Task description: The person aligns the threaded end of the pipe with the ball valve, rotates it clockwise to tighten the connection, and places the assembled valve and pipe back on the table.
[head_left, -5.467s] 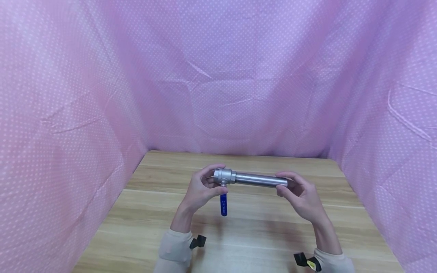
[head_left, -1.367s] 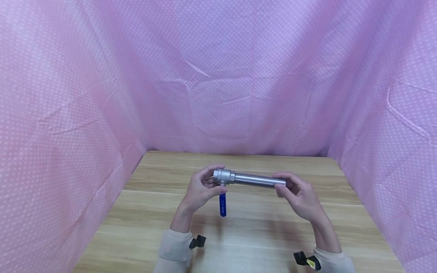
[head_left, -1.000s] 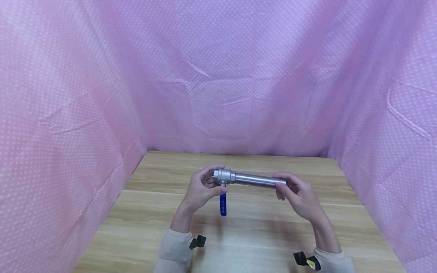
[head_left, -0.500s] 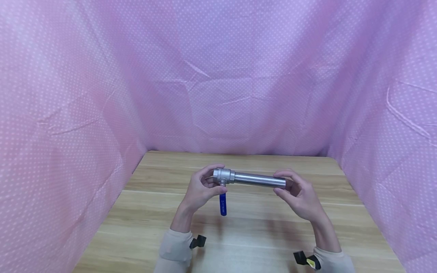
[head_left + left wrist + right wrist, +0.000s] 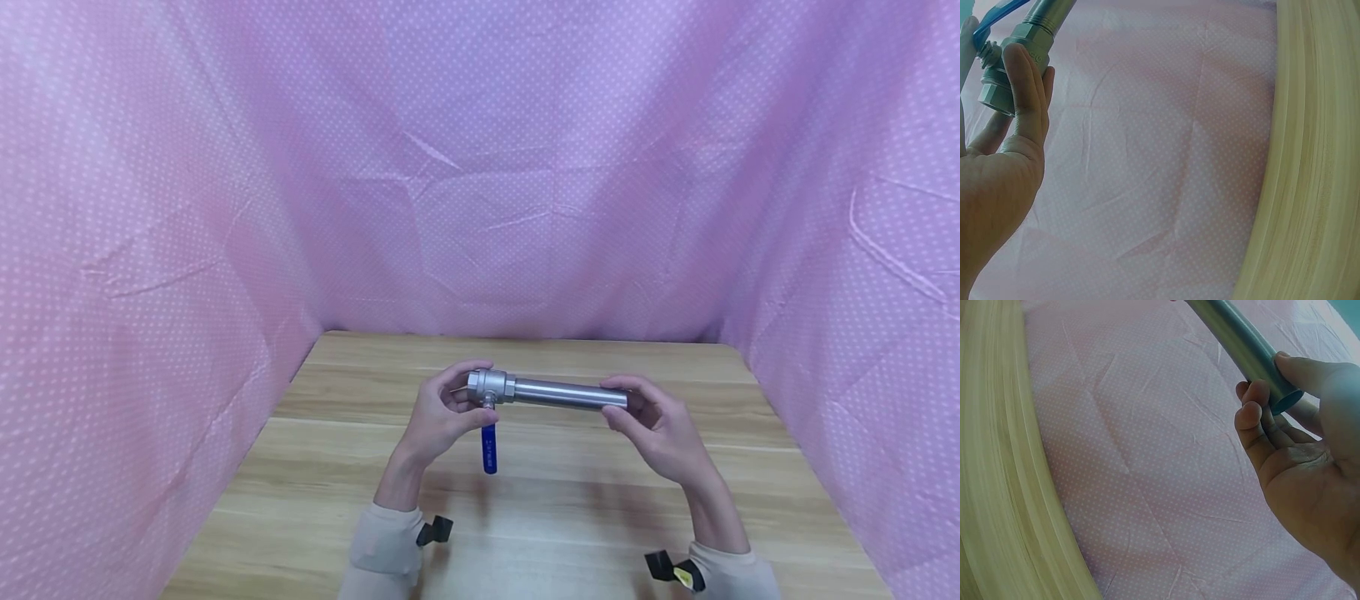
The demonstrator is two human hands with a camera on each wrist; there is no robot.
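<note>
My left hand grips a silver ball valve by its body, fingers behind it and thumb near the stem. The valve's blue lever handle points down toward me. From the valve's right side runs a straight steel pipe, held level above the table. My right hand pinches the pipe's far end between thumb and fingers. In the right wrist view the pipe's open end shows between the thumb and the curled fingers. The left wrist view has the valve's hex end resting against the fingers.
A light wood table lies beneath both hands. Pink dotted cloth hangs behind it and along both sides. Black wrist mounts stick out from the beige sleeves.
The right thumb and fingers have loosened off the pipe's end and come back onto it, shifting slightly around it. The left hand and the valve have stayed almost still.
</note>
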